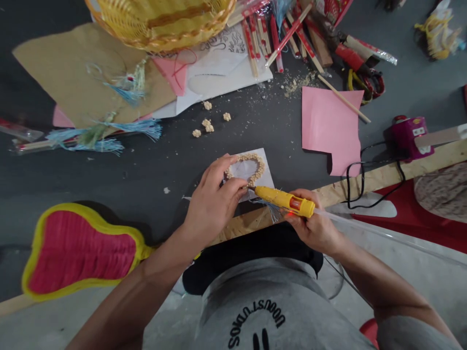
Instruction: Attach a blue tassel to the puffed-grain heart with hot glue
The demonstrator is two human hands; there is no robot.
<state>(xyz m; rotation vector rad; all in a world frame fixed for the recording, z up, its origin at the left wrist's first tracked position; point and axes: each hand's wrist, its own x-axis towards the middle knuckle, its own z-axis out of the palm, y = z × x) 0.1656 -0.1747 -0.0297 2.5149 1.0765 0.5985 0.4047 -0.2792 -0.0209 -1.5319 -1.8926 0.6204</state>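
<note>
A loop of small tan bead-like clusters [260,167], roughly heart-shaped, lies on a white paper square [269,181] near the table's front edge. My left hand [215,194] grips its left side, the index finger at the top and the thumb at the bottom; the fingers cover part of it. In my right hand [310,221] is a yellow hot glue gun [279,197], its nozzle at the loop's lower end beside my left thumb. A red light glows on the gun, and a long clear glue stick [365,226] runs out of its back.
Several loose tan clusters [207,125] lie beyond the paper. Pink paper [321,119] and a purple device [410,138] with a black cord are at right. A yellow basket [156,41], wrapped sticks [260,36] and blue tassels [105,136] sit farther back; a pink-and-yellow fan [83,250] lies left.
</note>
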